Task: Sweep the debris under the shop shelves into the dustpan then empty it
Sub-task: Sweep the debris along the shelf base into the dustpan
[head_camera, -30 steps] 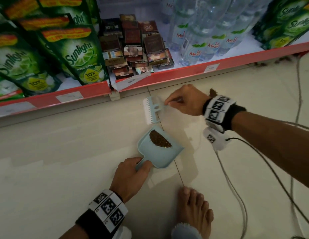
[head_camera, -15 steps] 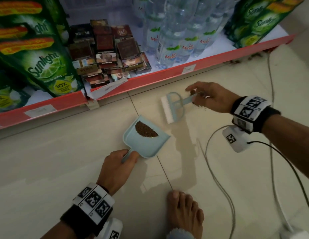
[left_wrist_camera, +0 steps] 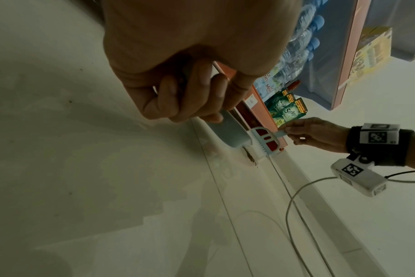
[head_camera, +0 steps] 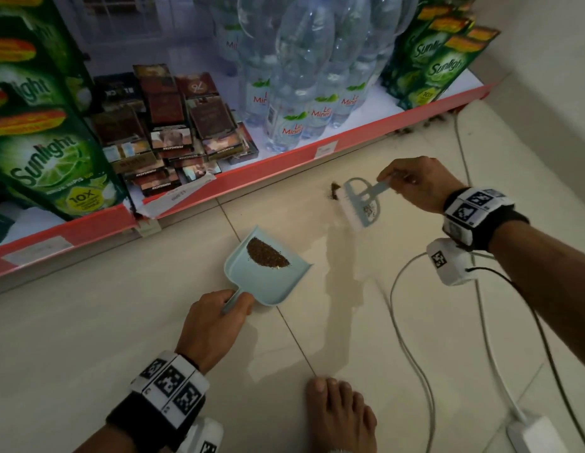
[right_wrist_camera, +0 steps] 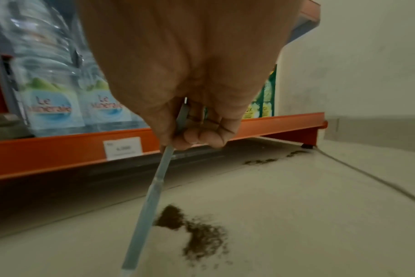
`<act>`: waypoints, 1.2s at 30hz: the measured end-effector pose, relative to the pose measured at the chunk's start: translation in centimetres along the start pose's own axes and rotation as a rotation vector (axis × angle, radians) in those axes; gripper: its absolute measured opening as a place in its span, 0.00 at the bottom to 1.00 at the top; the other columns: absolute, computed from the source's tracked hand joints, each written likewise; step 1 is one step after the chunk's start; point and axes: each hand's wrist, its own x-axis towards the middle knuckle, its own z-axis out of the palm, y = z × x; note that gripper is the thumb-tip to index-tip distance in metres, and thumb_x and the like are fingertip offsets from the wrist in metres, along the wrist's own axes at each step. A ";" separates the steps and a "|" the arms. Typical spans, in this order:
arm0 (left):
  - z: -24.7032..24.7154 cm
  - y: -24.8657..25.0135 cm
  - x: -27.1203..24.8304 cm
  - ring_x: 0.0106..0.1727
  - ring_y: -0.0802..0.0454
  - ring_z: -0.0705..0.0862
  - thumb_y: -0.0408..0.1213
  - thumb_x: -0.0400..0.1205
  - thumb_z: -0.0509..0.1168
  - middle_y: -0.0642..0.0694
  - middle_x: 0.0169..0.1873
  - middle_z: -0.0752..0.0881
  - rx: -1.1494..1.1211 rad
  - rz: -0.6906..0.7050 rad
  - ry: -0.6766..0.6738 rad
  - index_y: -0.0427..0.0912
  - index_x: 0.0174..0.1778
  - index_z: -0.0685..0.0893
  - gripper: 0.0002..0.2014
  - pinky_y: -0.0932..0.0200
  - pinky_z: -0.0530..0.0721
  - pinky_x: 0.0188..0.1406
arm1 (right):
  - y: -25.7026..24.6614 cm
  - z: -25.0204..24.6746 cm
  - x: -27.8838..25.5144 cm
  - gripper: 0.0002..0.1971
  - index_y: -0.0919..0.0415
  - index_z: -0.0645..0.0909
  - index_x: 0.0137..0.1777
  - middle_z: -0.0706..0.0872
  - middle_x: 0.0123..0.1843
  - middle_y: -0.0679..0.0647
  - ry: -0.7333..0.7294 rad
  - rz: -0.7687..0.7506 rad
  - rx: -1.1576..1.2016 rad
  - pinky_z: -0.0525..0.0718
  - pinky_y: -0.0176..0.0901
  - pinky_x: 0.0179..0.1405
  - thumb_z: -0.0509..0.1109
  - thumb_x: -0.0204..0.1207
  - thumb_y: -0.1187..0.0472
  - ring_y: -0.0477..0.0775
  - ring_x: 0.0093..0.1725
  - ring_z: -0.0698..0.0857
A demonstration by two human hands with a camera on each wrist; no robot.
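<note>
- the sweeping step was in hand: a small heap of brown debris (head_camera: 334,190) lay on the floor (head_camera: 88,322) just in front of the brush (head_camera: 361,204), close under the red shelf edge (head_camera: 284,165).
- the dustpan (head_camera: 268,273) sat flat on the floor, well apart from that heap, with a half-moon of swept debris against its back wall.
- more crumbs showed along the shelf foot (right_wrist_camera: 261,161) towards the wall corner, so i judged the task only part done, with emptying not yet due.
- the right hand (head_camera: 418,183) pinched the end of the brush handle, fingers curled round it, wrist low and reaching towards the shelf.
- the left hand (head_camera: 216,322) gripped the dustpan's short handle, fingers wrapped, knuckles up, forearm coming in from below.
- the next move, as i judged it, called for drawing the heap towards the pan's open lip, or sliding the pan nearer; a loose white cable (head_camera: 412,322) lay near the path.
</note>
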 end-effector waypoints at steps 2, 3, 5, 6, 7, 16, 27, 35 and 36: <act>0.2 0.2 0.3 0.24 0.54 0.69 0.45 0.78 0.64 0.54 0.17 0.71 0.016 -0.005 -0.014 0.34 0.31 0.79 0.18 0.56 0.69 0.29 | -1.8 1.0 0.2 0.11 0.61 0.87 0.55 0.90 0.41 0.59 -0.055 -0.054 0.073 0.85 0.47 0.49 0.67 0.79 0.70 0.57 0.39 0.87; 0.3 0.3 0.5 0.24 0.54 0.69 0.45 0.78 0.64 0.54 0.17 0.71 0.019 -0.005 -0.022 0.34 0.31 0.79 0.18 0.56 0.69 0.29 | -2.9 1.8 0.4 0.10 0.62 0.87 0.56 0.91 0.41 0.60 -0.084 -0.076 0.106 0.86 0.46 0.48 0.66 0.80 0.70 0.56 0.38 0.88; 0.5 0.5 0.6 0.24 0.54 0.69 0.45 0.79 0.64 0.53 0.18 0.72 0.025 0.007 -0.039 0.33 0.31 0.79 0.18 0.56 0.70 0.29 | -4.8 3.3 0.8 0.11 0.65 0.87 0.57 0.89 0.39 0.59 -0.123 -0.085 0.170 0.84 0.32 0.39 0.65 0.80 0.71 0.51 0.33 0.86; 0.5 0.6 0.7 0.24 0.54 0.69 0.45 0.79 0.64 0.53 0.18 0.72 0.027 0.015 -0.045 0.33 0.31 0.79 0.18 0.56 0.70 0.29 | -5.5 4.0 1.1 0.12 0.65 0.87 0.57 0.88 0.38 0.57 -0.127 -0.069 0.173 0.82 0.27 0.36 0.64 0.80 0.71 0.47 0.32 0.84; 0.6 0.8 0.7 0.24 0.54 0.70 0.45 0.79 0.64 0.53 0.18 0.72 0.029 0.022 -0.052 0.32 0.31 0.79 0.18 0.56 0.70 0.29 | -5.9 4.5 1.4 0.12 0.64 0.88 0.57 0.88 0.39 0.57 -0.117 -0.034 0.152 0.83 0.27 0.38 0.64 0.80 0.70 0.47 0.32 0.84; 0.4 2.3 1.9 0.25 0.53 0.71 0.46 0.80 0.64 0.53 0.18 0.74 -0.008 0.044 -0.077 0.31 0.33 0.81 0.19 0.57 0.70 0.28 | -2.0 1.5 -0.2 0.13 0.61 0.90 0.53 0.91 0.52 0.64 -0.007 0.374 -0.125 0.85 0.50 0.54 0.63 0.79 0.66 0.68 0.55 0.86; 1.1 4.4 3.4 0.25 0.52 0.75 0.48 0.80 0.63 0.51 0.20 0.76 -0.010 0.058 -0.062 0.32 0.34 0.83 0.21 0.57 0.73 0.30 | -6.6 2.0 3.4 0.12 0.59 0.89 0.58 0.91 0.53 0.61 -0.056 0.323 0.169 0.82 0.40 0.52 0.66 0.81 0.62 0.61 0.54 0.88; 2.9 4.6 5.1 0.29 0.50 0.79 0.52 0.78 0.62 0.48 0.24 0.82 0.016 -0.003 -0.002 0.32 0.35 0.85 0.23 0.55 0.76 0.33 | -3.7 4.9 6.8 0.13 0.63 0.90 0.56 0.90 0.56 0.65 0.013 0.368 0.114 0.84 0.47 0.60 0.66 0.80 0.59 0.67 0.59 0.86; 3.2 5.0 5.3 0.27 0.51 0.78 0.51 0.79 0.63 0.51 0.22 0.81 0.026 -0.006 0.009 0.33 0.35 0.85 0.22 0.56 0.75 0.31 | -2.2 4.6 6.8 0.14 0.64 0.89 0.56 0.90 0.57 0.66 0.007 0.376 0.054 0.83 0.51 0.62 0.65 0.80 0.59 0.70 0.60 0.85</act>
